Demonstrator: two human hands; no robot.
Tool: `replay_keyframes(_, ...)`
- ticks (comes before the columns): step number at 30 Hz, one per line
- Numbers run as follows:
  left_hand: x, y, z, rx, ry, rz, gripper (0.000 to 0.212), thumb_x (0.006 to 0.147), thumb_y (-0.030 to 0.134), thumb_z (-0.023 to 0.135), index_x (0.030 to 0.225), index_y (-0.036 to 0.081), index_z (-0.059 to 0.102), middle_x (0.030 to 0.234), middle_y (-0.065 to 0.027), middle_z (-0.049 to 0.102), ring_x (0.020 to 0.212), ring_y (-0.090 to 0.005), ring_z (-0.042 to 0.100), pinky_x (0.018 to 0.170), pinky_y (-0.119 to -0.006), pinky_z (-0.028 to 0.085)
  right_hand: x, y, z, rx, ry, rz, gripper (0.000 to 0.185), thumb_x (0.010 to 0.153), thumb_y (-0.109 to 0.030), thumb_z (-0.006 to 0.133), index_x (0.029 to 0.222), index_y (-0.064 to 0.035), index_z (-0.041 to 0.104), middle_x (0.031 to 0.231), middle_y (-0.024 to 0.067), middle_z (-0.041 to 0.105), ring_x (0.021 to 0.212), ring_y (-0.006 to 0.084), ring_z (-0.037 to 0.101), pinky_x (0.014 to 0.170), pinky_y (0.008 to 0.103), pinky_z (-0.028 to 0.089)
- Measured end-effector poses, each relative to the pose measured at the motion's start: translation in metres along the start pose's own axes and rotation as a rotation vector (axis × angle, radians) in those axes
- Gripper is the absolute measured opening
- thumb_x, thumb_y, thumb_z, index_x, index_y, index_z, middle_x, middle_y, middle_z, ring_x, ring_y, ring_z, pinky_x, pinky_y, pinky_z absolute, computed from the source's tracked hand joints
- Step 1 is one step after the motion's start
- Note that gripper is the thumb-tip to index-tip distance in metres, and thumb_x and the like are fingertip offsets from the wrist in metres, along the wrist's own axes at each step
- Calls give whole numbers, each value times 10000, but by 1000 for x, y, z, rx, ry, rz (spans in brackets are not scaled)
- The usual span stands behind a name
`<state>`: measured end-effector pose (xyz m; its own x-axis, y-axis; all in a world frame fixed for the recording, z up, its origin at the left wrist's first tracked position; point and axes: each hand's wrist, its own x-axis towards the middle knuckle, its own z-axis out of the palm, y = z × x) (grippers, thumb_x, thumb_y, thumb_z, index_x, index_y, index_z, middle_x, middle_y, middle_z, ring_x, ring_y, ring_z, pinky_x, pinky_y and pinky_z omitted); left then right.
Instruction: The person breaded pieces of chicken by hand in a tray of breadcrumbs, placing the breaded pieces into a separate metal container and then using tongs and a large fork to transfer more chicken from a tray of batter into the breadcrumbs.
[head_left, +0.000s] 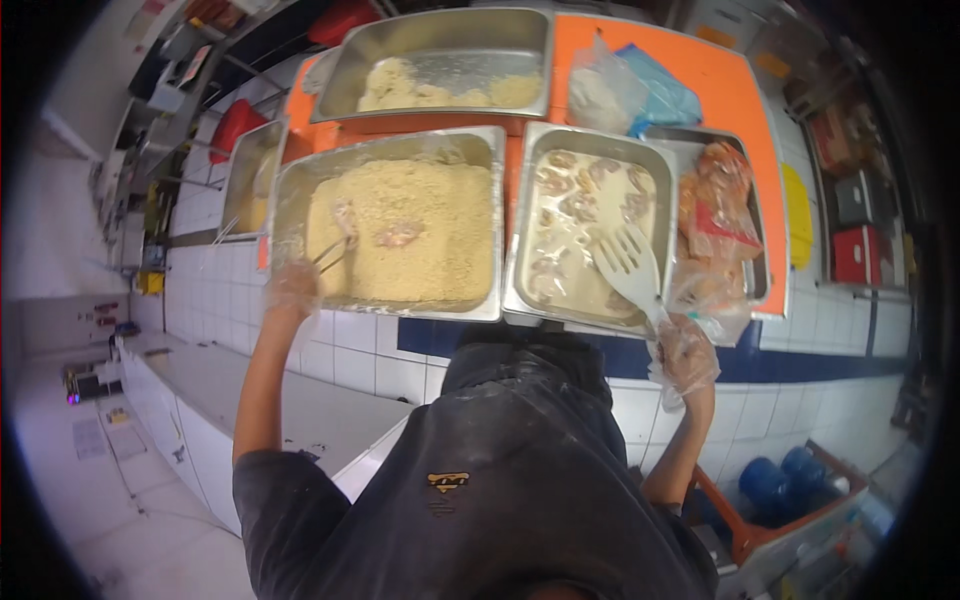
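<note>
My left hand (292, 289), in a clear plastic glove, holds metal tongs (332, 255) at the left edge of a steel pan (498, 225). The tongs' tips are at a piece of raw meat (345, 216) over yellowish breading (435, 266). A second meat piece (400, 233) lies partly coated in the middle of the breading. My right hand (686, 354), also gloved, grips the handle of a white slotted spatula (628, 262). Its slotted head is over a smaller steel pan (517, 247), where several meat pieces (559, 180) sit in pale liquid batter (592, 247).
Behind stands a deep steel pan (442, 37) with clumped breading. Plastic bags (604, 94) lie on the orange tabletop (720, 67). A steel tray (761, 277) of bagged meat (724, 195) borders the batter pan. At far left is another pan (244, 176); a crate (810, 517) stands lower right.
</note>
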<state>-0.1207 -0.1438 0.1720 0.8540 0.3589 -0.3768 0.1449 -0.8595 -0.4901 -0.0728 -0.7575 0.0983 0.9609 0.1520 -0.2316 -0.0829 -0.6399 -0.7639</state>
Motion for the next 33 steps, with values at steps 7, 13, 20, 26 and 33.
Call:
replay_keyframes(7, -43, 4, -73, -390, 215, 95, 181, 958, 129, 483, 1069, 17, 573, 929, -259, 653, 876, -419, 657, 732, -506, 505, -8, -39, -7, -81, 93, 86, 325, 970, -281, 514, 1052, -6, 666, 938, 228, 671, 859, 399, 646, 760, 448, 514)
replay_keyframes(13, -28, 132, -173, -860, 131, 423, 283, 1033, 280, 451, 1061, 10, 528, 879, -248, 588, 791, -396, 557, 744, -464, 451, -6, -30, 0, -152, 134, -21, 331, 984, -302, 548, 1030, 4, 666, 712, 139, 647, 604, 239, 630, 572, 365, 489)
replay_keyframes(20, 67, 245, -170, -866, -140, 636, 419, 1005, 371, 462, 1158, 6, 599, 1102, -230, 620, 1014, -360, 600, 902, -414, 443, -18, -55, -6, 5, 79, 127, 302, 967, -268, 531, 1069, -21, 671, 898, 227, 672, 810, 386, 663, 722, 423, 523)
replay_keyframes(26, 104, 292, -196, -979, -600, 505, 396, 953, 289, 571, 1249, 28, 599, 1136, -185, 635, 1044, -308, 616, 845, -379, 502, -35, -35, 0, -88, 122, 48, 277, 977, -247, 530, 1004, -9, 671, 741, 173, 642, 659, 312, 642, 626, 407, 500)
replay_keyframes(33, 155, 268, -149, -676, -6, 1132, 314, 962, 72, 456, 1222, -26, 603, 1025, -114, 602, 750, -185, 618, 610, -309, 547, -47, -48, 3, 154, 96, 64, 256, 961, -238, 543, 977, -15, 668, 806, 176, 648, 758, 346, 642, 686, 421, 500)
